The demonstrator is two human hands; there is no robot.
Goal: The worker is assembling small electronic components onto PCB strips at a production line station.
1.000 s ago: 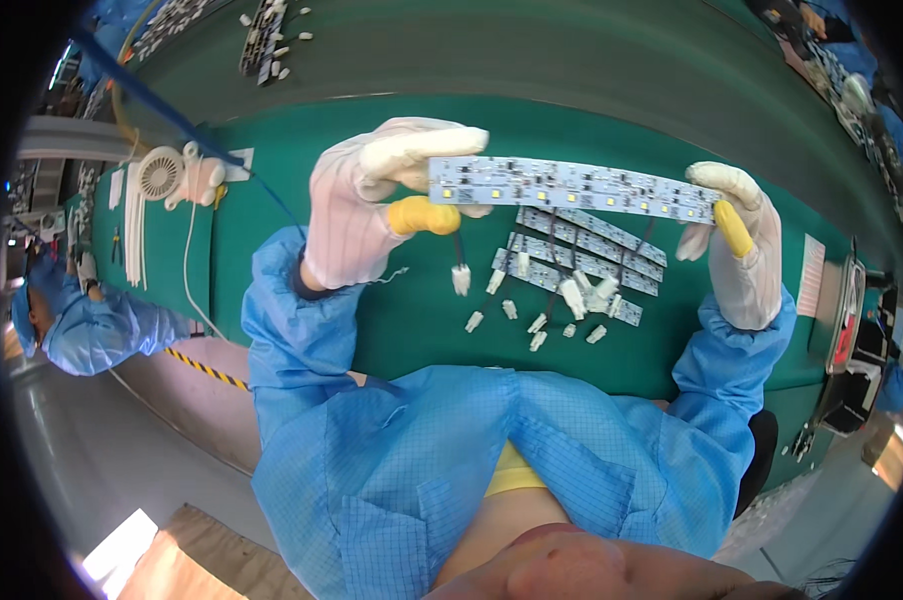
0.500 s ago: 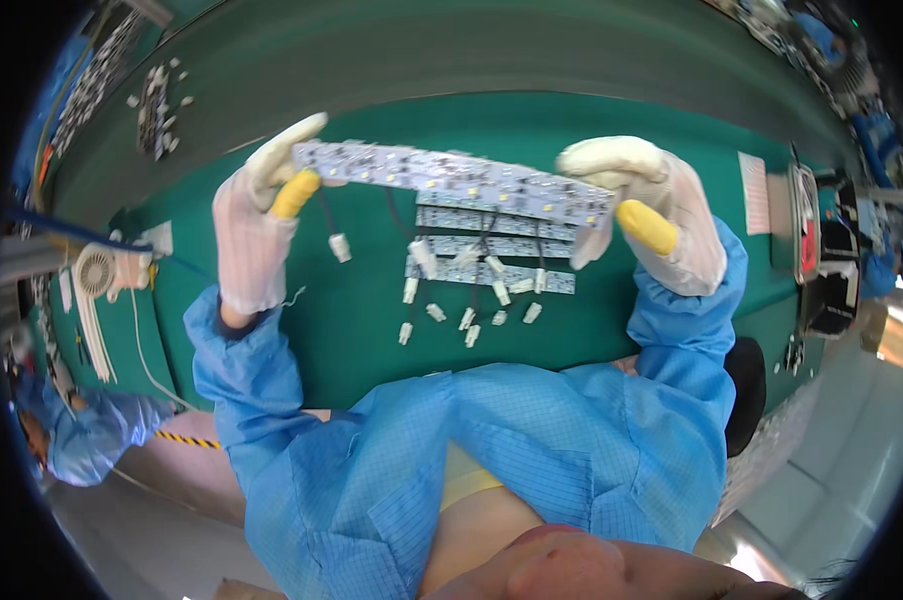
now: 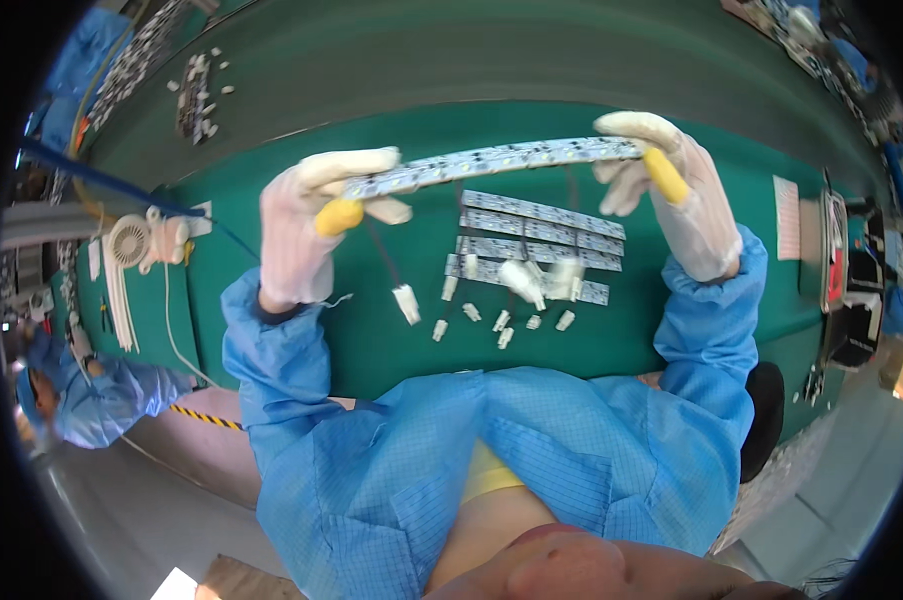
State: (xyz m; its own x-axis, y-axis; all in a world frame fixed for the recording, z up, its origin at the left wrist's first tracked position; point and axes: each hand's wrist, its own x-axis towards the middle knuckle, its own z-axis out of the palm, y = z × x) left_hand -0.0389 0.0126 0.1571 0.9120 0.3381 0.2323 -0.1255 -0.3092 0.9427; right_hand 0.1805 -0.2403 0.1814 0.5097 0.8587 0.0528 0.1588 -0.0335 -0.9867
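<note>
Between my hands, raised above the mat, is a long, thin LED circuit board strip [image 3: 502,158] whose dangling wires end in white plugs [image 3: 407,304]. My left hand [image 3: 317,215], in a white glove with a yellow thumb tip, pinches its left end. The right end is gripped by my right hand [image 3: 677,190], gloved the same way. Below it, several similar LED strips [image 3: 544,228] lie in rows on the green mat [image 3: 402,360], their white connectors [image 3: 504,320] pointing toward me. The held strip is tilted nearly edge-on.
A grey conveyor belt [image 3: 422,60] runs along the far side, carrying a bundle of strips [image 3: 194,98] at the left. A small fan [image 3: 132,242] stands left, near white sticks. At the right are a paper sheet [image 3: 787,218] and black bins [image 3: 857,335]. A co-worker [image 3: 102,390] sits at far left.
The held strip has turned from face-up to nearly edge-on, and its left end now sits lower than its right. Both hands have shifted rightward in the view, along with the whole scene.
</note>
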